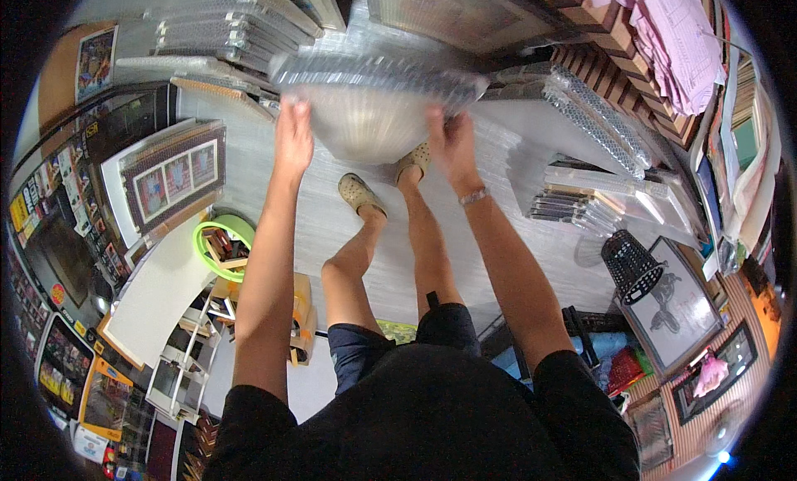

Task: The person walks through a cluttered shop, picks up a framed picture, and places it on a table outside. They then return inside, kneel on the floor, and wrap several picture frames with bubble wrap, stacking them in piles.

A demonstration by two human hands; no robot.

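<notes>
I have my left hand (294,136) and right hand (451,141) clamped on opposite edges of a large flat bubble-wrapped panel (378,99), held up in front of me above the grey floor (531,141). It looks stiff, slippery and fragile, so edges are the best hold.

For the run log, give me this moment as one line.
left hand: grips bubble-wrapped frame | right hand: grips it too | frame: held above floor | stance: standing

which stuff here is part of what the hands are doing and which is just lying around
In hand: bubble-wrapped panel, gripped by left hand and right hand.

Lying about: framed picture, green tub, black mesh basket, stack of wrapped frames, pink papers.
</notes>
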